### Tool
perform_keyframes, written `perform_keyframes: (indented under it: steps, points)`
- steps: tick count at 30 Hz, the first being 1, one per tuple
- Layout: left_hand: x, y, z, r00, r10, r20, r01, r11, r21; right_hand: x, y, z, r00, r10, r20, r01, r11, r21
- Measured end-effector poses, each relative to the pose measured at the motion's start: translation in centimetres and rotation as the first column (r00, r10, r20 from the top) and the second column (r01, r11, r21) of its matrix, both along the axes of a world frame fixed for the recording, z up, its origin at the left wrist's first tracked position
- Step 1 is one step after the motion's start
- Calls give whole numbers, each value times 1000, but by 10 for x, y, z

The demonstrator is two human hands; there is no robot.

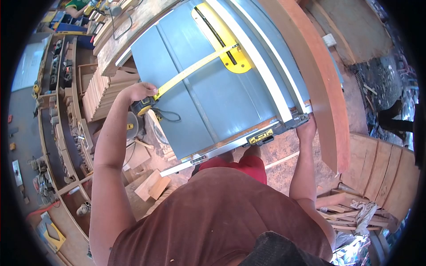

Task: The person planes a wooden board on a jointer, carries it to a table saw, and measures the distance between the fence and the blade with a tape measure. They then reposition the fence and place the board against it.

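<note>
In the head view my left hand (pixel 138 91) is closed around a black and yellow tape measure (pixel 143 107) at the left edge of a blue-grey table saw top (pixel 177 111). Its yellow blade (pixel 191 72) is drawn out across the top, its end lying over the yellow throat plate (pixel 240 63) near the slot. A dark cord loop hangs from the case. My right hand (pixel 306 128) is at the near end of the long pale rip fence (pixel 255 57), around the black clamp (pixel 298 120); its fingers are partly hidden beneath.
A long wooden board (pixel 330 88) stands along the saw's right side. Stacked timber pieces (pixel 104 93) lie to the left, offcuts (pixel 153 184) on the floor. Shelves with tools (pixel 66 115) line the far left. Another person's arm (pixel 77 11) shows at top left.
</note>
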State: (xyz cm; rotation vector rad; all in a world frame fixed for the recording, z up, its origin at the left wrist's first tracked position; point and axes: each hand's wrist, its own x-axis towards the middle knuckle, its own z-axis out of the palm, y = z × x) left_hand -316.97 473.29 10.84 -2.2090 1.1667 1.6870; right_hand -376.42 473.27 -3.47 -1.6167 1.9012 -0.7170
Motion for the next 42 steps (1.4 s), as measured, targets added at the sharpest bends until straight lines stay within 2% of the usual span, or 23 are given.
perform_keyframes:
  steps: [9,18,22,25,29,31,32,33,34,35,36,37,38,39,42]
  points:
    - [-8,1,7,999,38,-6,-38,999,-6,1,-1,3,1000,-14,-14,15,999,40]
    - [-9,0,9,999,2,38,-2,1000,-14,2,-2,11,1000,2,-3,-2,998,64]
    - [-8,0,7,999,-8,49,9,1000,-14,-7,-4,-11,1000,20,0,-20,996,86]
    - [-11,0,9,998,-4,58,6,1000,-20,-3,-3,-5,1000,21,22,-22,1000,16]
    - [-12,0,11,998,-1,61,2,1000,-14,-4,-1,2,999,39,20,-40,998,57]
    - [-11,0,10,998,-14,60,15,1000,-13,-15,7,-7,987,71,143,-68,997,-27]
    - [-9,0,9,998,-13,58,13,1000,-9,-24,12,-18,987,69,144,-65,997,-29]
    - [-8,0,8,998,-12,58,12,1000,-6,-31,16,-29,656,-26,754,-31,998,62]
    - [-8,0,7,998,-13,60,13,1000,-8,-38,17,-42,8,-149,989,-67,986,150]
    - [-7,1,7,999,4,32,-4,1000,-5,-25,6,-21,-76,-256,964,135,955,264]
    - [-6,1,7,1000,21,4,-21,1000,-2,-48,-5,-68,265,-231,936,143,970,199]
    - [-5,0,7,1000,23,11,-23,1000,-5,-72,-17,-115,619,-205,758,140,979,151]
    - [-4,0,6,999,21,25,-21,1000,-1,-95,-29,-162,847,-188,497,147,982,120]
    - [-5,1,5,999,19,37,-19,1000,4,-95,-50,-177,870,-290,398,244,956,164]
    - [-5,1,6,999,50,17,-50,999,13,-81,-84,-195,746,-533,400,437,844,310]
